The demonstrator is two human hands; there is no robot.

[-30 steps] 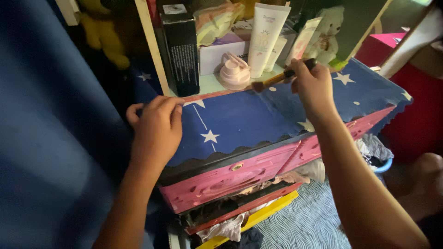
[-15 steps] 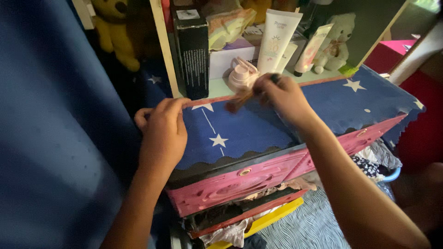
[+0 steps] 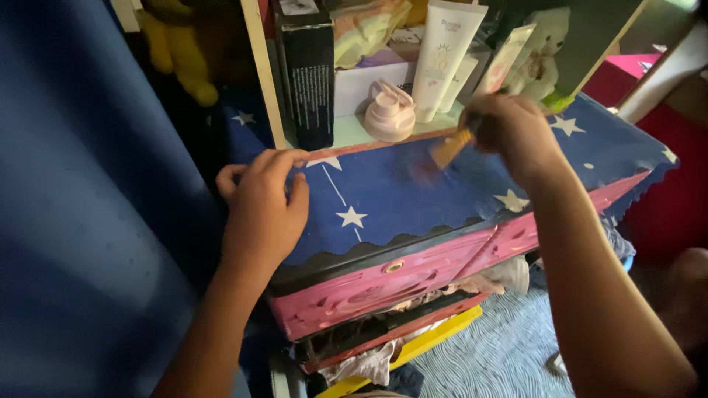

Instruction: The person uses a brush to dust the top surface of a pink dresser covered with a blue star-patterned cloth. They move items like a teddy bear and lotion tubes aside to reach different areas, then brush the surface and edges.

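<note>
The person's right hand (image 3: 516,133) is closed around the handle of a small brush (image 3: 451,147), whose wooden ferrule shows clearly while the bristle end is smeared by motion. The brush hangs just above the blue star-printed cloth (image 3: 383,191) that covers the top of the pink drawer chest (image 3: 383,284), close to the cloth's back edge. The left hand (image 3: 262,210) lies flat on the cloth near the chest's left front corner, fingers spread and holding nothing, its fingertips touching the red front lip of the shelf (image 3: 369,146).

The likeliest trouble lies just behind the brush. A pink round lidded container (image 3: 389,114) stands right at the shelf's front lip, and behind it a tall white tube (image 3: 442,55) and a thinner tube (image 3: 505,59) lean upright. A sweep that rides too high or too far back could clip the container and tip the tubes like skittles, perhaps against the black box (image 3: 306,74) at the shelf's left end.

The cloth is loose: its scalloped front edge hangs free over the chest. If the left hand eases its pressure, a brisk stroke could drag or bunch the cloth toward the right corner.

The drawers below stand part open with clothes spilling out, so anything brushed off the front edge would probably drop in among them.
</note>
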